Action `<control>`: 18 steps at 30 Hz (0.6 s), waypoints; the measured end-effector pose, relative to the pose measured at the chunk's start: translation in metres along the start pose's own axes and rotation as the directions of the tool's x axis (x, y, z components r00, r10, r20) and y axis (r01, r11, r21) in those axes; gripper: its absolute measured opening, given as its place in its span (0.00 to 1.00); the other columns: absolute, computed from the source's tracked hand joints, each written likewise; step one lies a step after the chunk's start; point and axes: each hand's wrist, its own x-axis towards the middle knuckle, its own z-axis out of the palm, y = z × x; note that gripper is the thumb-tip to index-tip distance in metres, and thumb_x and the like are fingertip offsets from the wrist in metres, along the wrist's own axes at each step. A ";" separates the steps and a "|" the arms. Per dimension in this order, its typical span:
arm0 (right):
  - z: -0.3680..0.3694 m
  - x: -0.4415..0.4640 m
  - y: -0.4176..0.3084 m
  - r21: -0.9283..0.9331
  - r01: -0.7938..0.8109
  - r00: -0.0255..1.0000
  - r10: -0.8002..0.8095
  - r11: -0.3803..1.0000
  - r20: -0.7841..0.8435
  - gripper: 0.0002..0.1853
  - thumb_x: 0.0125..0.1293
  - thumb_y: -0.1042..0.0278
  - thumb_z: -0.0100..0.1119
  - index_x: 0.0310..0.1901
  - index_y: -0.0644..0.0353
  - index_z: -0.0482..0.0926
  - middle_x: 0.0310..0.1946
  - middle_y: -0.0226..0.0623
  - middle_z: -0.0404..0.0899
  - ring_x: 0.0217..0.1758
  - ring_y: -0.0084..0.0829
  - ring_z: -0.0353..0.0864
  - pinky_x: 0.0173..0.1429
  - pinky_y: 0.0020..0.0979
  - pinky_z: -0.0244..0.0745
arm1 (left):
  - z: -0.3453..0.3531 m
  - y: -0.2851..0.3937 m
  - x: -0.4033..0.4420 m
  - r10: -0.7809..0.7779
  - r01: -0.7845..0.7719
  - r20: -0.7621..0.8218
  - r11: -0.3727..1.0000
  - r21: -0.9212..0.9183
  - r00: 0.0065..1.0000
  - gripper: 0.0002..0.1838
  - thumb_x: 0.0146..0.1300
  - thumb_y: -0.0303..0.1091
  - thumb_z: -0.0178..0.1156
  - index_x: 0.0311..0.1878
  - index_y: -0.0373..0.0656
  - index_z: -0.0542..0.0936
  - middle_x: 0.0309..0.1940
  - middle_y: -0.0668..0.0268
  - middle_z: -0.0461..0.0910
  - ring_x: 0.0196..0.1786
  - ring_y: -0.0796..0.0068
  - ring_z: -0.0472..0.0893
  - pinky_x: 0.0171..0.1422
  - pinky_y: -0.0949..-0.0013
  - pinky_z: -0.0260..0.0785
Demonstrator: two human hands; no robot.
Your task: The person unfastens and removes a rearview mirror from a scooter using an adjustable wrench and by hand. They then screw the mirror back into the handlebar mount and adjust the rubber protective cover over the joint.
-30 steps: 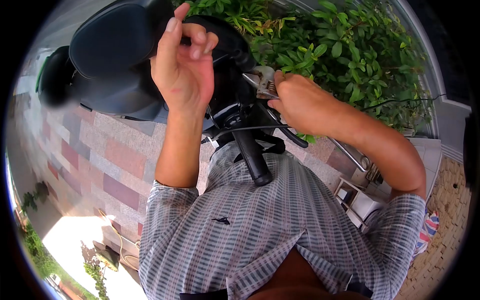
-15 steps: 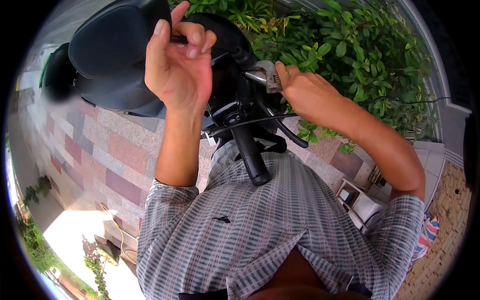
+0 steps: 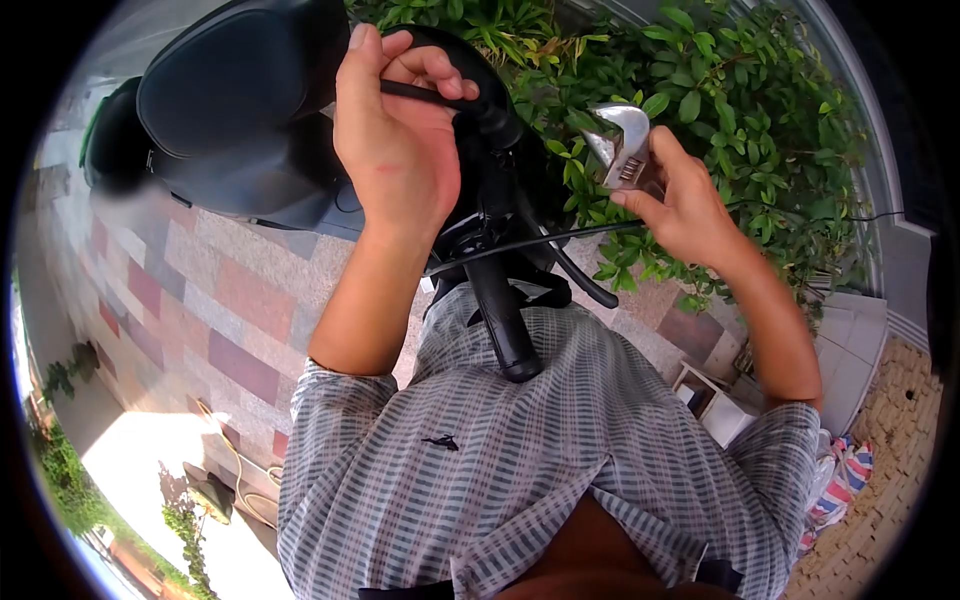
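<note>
My right hand (image 3: pixel 690 200) grips an adjustable wrench (image 3: pixel 628 145), its jaws pointing up and left, apart from the scooter and in front of the leaves. My left hand (image 3: pixel 400 140) is palm up with its fingers curled round a thin black rod (image 3: pixel 425 93) that looks like a mirror stem. The rod runs right toward the black handlebar area; its other end is hidden behind my hand. Below, the black handlebar grip (image 3: pixel 500 320) points at my shirt, with a brake lever (image 3: pixel 585 283) beside it.
The scooter's black seat (image 3: pixel 235 85) lies at upper left. A leafy bush (image 3: pixel 690 90) crowds the right side, close to the wrench. A thin dark cable (image 3: pixel 560 237) crosses above the handlebar grip. A striped bag (image 3: pixel 845 480) and a yellow hose (image 3: pixel 240 465) lie on the ground.
The wrench has come away from the metal fitting by the rod's base and moved right with my right hand. My left hand has shifted right, still round the rod.
</note>
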 end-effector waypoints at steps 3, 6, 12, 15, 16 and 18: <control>0.013 -0.008 0.005 0.003 0.030 0.998 -0.029 1.000 -0.050 0.21 0.62 0.73 0.72 0.52 0.67 0.73 0.36 0.52 0.81 0.38 0.53 0.80 0.45 0.46 0.74 | 0.006 0.008 -0.003 0.106 -0.102 -0.106 0.994 0.044 0.989 0.16 0.76 0.44 0.58 0.45 0.37 0.77 0.31 0.60 0.79 0.35 0.69 0.76 0.45 0.57 0.73; 0.024 -0.013 0.006 -0.013 0.077 0.996 -0.078 0.997 -0.050 0.21 0.62 0.74 0.71 0.53 0.66 0.73 0.39 0.53 0.81 0.43 0.56 0.82 0.47 0.49 0.74 | 0.018 0.015 -0.008 0.185 -0.166 -0.174 0.979 0.118 0.967 0.12 0.75 0.38 0.60 0.41 0.37 0.77 0.30 0.64 0.76 0.33 0.71 0.74 0.43 0.56 0.73; 0.049 -0.025 0.011 -0.084 0.133 0.990 -0.137 0.988 -0.046 0.21 0.64 0.74 0.68 0.55 0.67 0.70 0.42 0.55 0.80 0.45 0.59 0.82 0.47 0.52 0.75 | 0.030 0.008 -0.002 0.257 -0.142 -0.296 0.923 0.359 0.920 0.16 0.76 0.36 0.59 0.31 0.40 0.69 0.21 0.70 0.64 0.28 0.74 0.65 0.39 0.59 0.69; 0.056 -0.028 0.020 -0.083 0.191 0.981 -0.193 0.978 -0.018 0.20 0.65 0.73 0.66 0.53 0.66 0.68 0.43 0.55 0.80 0.44 0.60 0.83 0.45 0.54 0.76 | 0.047 0.006 0.002 0.153 -0.021 -0.425 0.954 0.299 0.892 0.18 0.77 0.36 0.56 0.30 0.43 0.63 0.19 0.71 0.57 0.24 0.75 0.58 0.33 0.61 0.62; 0.058 -0.028 0.023 -0.092 0.215 0.975 -0.219 0.972 -0.028 0.19 0.66 0.73 0.65 0.53 0.66 0.68 0.43 0.55 0.80 0.43 0.60 0.83 0.44 0.54 0.76 | 0.046 0.005 0.007 0.145 -0.011 -0.403 0.949 0.315 0.903 0.18 0.78 0.35 0.55 0.30 0.44 0.63 0.18 0.71 0.56 0.23 0.76 0.56 0.32 0.62 0.59; 0.066 -0.028 0.024 -0.093 0.241 0.970 -0.244 0.966 -0.022 0.18 0.67 0.73 0.64 0.53 0.65 0.67 0.43 0.54 0.80 0.43 0.59 0.83 0.43 0.54 0.76 | 0.035 0.011 0.013 0.114 0.022 -0.373 0.940 0.342 0.921 0.17 0.78 0.34 0.53 0.31 0.44 0.61 0.17 0.71 0.53 0.21 0.76 0.52 0.29 0.62 0.53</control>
